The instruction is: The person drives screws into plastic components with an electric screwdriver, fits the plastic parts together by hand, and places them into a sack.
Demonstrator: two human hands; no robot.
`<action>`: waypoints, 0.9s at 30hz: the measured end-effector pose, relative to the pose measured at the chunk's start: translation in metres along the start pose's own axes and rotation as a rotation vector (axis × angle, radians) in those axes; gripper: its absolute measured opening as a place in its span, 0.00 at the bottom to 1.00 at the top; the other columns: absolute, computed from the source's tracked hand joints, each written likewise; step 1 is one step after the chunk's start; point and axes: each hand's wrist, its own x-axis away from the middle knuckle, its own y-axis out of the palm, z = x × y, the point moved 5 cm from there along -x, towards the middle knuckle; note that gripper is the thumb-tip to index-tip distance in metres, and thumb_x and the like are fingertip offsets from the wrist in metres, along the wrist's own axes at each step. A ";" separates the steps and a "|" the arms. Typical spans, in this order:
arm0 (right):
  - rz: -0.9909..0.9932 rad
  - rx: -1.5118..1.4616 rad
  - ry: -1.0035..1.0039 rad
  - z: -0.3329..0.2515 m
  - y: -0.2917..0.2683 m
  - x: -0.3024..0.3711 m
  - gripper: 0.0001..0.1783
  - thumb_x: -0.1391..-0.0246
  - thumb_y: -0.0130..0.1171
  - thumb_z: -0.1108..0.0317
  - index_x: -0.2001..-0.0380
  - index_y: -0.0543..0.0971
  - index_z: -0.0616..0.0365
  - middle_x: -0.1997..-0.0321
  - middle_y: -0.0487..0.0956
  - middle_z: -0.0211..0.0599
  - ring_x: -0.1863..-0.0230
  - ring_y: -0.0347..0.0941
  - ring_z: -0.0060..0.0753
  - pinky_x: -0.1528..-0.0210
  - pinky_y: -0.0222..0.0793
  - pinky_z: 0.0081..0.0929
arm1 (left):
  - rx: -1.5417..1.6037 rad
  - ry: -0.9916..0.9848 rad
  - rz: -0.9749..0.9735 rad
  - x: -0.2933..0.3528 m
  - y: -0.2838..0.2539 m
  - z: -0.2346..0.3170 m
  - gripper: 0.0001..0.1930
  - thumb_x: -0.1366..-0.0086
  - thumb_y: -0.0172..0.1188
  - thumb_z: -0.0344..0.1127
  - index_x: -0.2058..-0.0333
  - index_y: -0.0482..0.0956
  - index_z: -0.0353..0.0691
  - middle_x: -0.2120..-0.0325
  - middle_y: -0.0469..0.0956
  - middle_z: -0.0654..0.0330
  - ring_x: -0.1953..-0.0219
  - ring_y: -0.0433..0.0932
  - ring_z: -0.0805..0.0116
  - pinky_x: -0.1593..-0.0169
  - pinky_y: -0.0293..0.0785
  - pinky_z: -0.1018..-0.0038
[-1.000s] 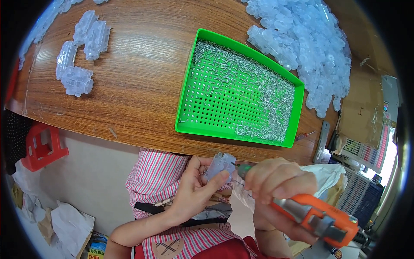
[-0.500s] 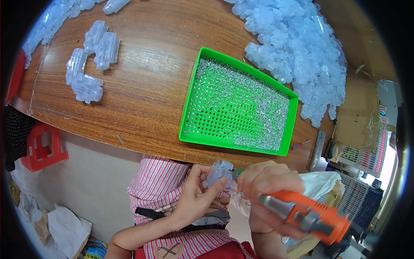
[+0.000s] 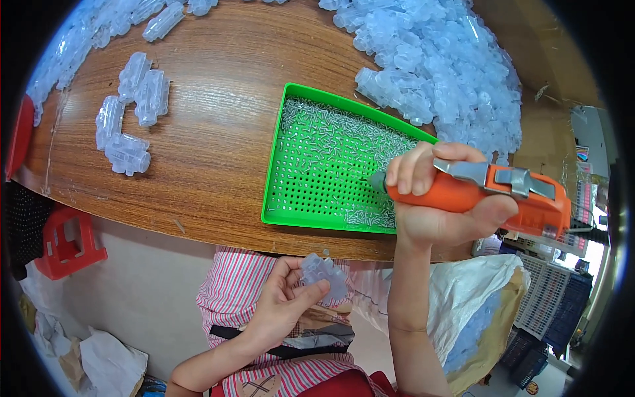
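Observation:
Between the thumb and fingers of my left hand (image 3: 288, 298) is a clear plastic part (image 3: 325, 274), held over my lap just off the table's front edge. My right hand (image 3: 436, 212) is wrapped round an orange power screwdriver (image 3: 463, 195) with metal clips on its body. The tool lies nearly level, its dark tip pointing left over the green perforated tray (image 3: 278, 215). Small silvery screws (image 3: 331, 122) are spread in that tray, thickest along its far side and near right corner. My hand and the tool cover the tray's right end.
A big heap of clear plastic parts (image 3: 436, 66) lies at the far right, with more (image 3: 73, 46) at the far left. Several joined parts (image 3: 152, 98) rest left of the tray. An open sack (image 3: 489, 284) stands below my right arm; a red stool (image 3: 69, 241) is at left.
My right hand has carried the power screwdriver away from the clear plastic part, up and forward over the tray. My left hand has shifted slightly down and left, still gripping the part.

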 end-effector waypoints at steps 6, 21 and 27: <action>-0.026 0.000 -0.015 0.006 -0.004 -0.001 0.45 0.54 0.41 0.22 0.63 0.73 0.60 0.85 0.66 0.30 0.83 0.63 0.26 0.78 0.63 0.27 | -0.007 0.025 0.019 -0.003 0.002 -0.006 0.16 0.38 0.56 0.21 0.56 0.60 0.32 0.57 0.72 0.52 0.57 0.78 0.67 0.53 0.78 0.73; -0.072 0.012 -0.067 -0.021 0.004 -0.001 0.48 0.55 0.40 0.20 0.61 0.74 0.59 0.85 0.65 0.29 0.82 0.63 0.27 0.79 0.62 0.26 | -0.064 0.213 0.103 -0.011 0.000 -0.015 0.17 0.39 0.58 0.21 0.56 0.58 0.33 0.60 0.73 0.55 0.60 0.76 0.75 0.59 0.74 0.83; -0.038 -0.034 -0.033 -0.004 0.004 -0.003 0.49 0.56 0.41 0.21 0.62 0.72 0.63 0.84 0.66 0.31 0.83 0.63 0.27 0.78 0.63 0.26 | -0.054 0.231 0.116 -0.012 0.001 -0.020 0.17 0.39 0.58 0.21 0.57 0.58 0.34 0.60 0.72 0.55 0.62 0.75 0.77 0.61 0.73 0.84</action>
